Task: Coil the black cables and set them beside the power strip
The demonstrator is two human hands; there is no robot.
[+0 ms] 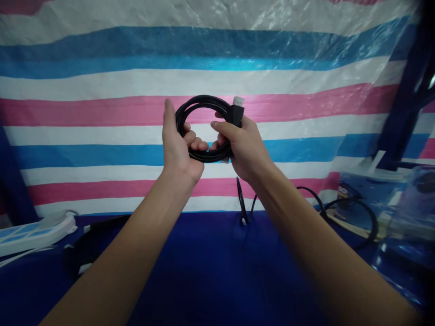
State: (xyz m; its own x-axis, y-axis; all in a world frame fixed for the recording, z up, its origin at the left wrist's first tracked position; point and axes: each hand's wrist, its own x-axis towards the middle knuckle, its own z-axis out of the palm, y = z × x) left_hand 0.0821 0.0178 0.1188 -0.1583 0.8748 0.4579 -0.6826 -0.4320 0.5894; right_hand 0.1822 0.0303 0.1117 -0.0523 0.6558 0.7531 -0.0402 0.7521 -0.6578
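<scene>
A black cable [203, 100] is wound into a round coil of several loops, held up in front of the striped sheet. My left hand [181, 147] grips the coil's left side, its fingers curled through the ring and its thumb pointing up. On the right side, my right hand [246, 142] closes around the loops, with the thumb lying across them. A plug with a pale metal end [238, 102] sticks up above my right hand. Below that hand, a small greyish piece shows at the coil's lower edge, partly hidden.
On the blue table [210, 271], another dark cable [241, 201] trails behind my right forearm. A white power strip [41, 233] and a dark cable bundle [88, 246] lie at left. At right stand a blue container [370, 194] and a clear plastic vessel [408, 235].
</scene>
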